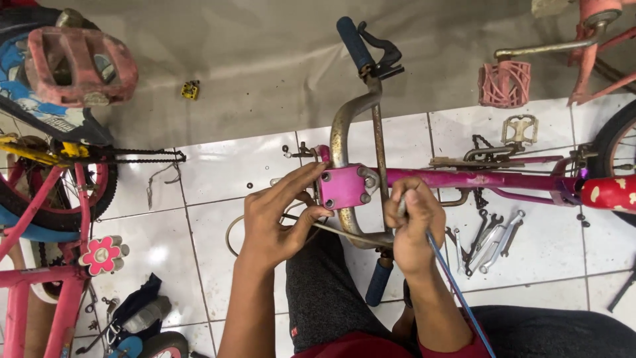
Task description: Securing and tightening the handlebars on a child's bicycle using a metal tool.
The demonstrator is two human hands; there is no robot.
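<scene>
Several wrenches (489,242) beside handlebar (344,126).

One camera only, worn on my head, facing steeply down over my forearms. It sits close: my left hand (275,222) and right hand (412,229) fill the lower centre of the view. Beyond my grip lie tiled floor (218,172) and grey concrete (252,73). No second view shares this scene.
</scene>
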